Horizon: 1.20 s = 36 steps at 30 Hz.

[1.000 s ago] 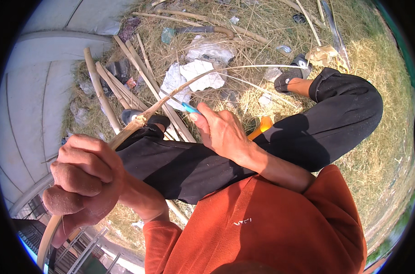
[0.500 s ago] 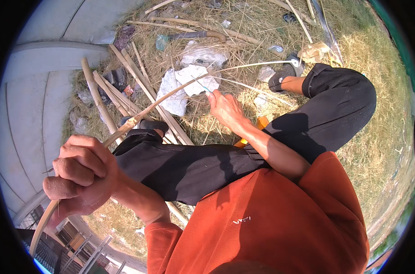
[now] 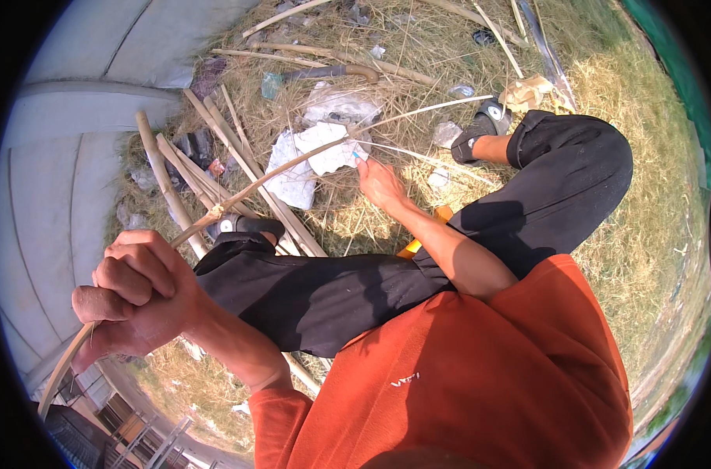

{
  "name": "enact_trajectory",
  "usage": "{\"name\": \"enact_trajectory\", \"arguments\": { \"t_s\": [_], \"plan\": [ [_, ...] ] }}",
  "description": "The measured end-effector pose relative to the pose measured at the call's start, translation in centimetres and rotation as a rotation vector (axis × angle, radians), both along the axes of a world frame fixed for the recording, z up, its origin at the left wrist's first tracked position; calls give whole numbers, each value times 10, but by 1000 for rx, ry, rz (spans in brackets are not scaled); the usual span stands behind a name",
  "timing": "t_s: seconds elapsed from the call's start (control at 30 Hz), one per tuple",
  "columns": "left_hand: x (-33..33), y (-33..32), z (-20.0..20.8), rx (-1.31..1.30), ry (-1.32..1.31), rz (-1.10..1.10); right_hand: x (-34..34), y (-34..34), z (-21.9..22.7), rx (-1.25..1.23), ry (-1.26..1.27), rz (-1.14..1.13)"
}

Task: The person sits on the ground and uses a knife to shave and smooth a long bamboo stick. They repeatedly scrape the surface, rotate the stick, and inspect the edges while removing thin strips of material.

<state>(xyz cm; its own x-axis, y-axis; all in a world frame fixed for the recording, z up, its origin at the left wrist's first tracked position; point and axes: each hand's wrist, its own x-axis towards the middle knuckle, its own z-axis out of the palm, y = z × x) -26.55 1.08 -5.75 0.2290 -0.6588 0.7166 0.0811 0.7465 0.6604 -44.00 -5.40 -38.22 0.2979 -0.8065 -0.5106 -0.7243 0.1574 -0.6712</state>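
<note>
A long, thin wooden strip (image 3: pixel 285 167) runs on a slant from the lower left, over the ground, to near my right foot. My left hand (image 3: pixel 140 289) is closed around its near end, fingers wrapped tight, and the strip's tail curves out below the fist. Further along, my right hand (image 3: pixel 381 184) is closed beside the strip, just on its near side. From its fingertips pokes a slim tool with a light blue part (image 3: pixel 356 155); its exact kind is too small to tell. White crumpled sheets (image 3: pixel 293 184) lie on the ground behind the strip.
Several wooden poles (image 3: pixel 158 168) lie by the pale wall (image 3: pixel 46 187) at left. A curved brown pipe (image 3: pixel 347 71), plastic litter and more sticks are strewn over dry grass (image 3: pixel 637 227). Something yellow (image 3: pixel 441 215) shows beneath my right forearm. My dark-trousered legs (image 3: pixel 574 164) are spread wide.
The view has shifted slightly. Both hands keep their grips with little movement. The thin part of the tool that crossed the strip earlier is now harder to see.
</note>
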Motion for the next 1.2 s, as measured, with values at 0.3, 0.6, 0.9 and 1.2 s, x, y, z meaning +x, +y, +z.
{"name": "enact_trajectory", "arguments": {
  "t_s": [0.3, 0.6, 0.9, 1.2],
  "plan": [
    [0, 12, 6, 127, 152, 411, 14, 42, 180, -177, -680, 113],
    [-37, 1, 10, 186, 155, 833, 22, 50, 154, -299, -450, 151],
    [-32, 5, 8, 184, 208, 779, -2, 33, 59, -371, -85, 119],
    [-17, 0, 2, 180, 162, 859, -60, 10, -41, 66, 351, 102]
  ]
}}
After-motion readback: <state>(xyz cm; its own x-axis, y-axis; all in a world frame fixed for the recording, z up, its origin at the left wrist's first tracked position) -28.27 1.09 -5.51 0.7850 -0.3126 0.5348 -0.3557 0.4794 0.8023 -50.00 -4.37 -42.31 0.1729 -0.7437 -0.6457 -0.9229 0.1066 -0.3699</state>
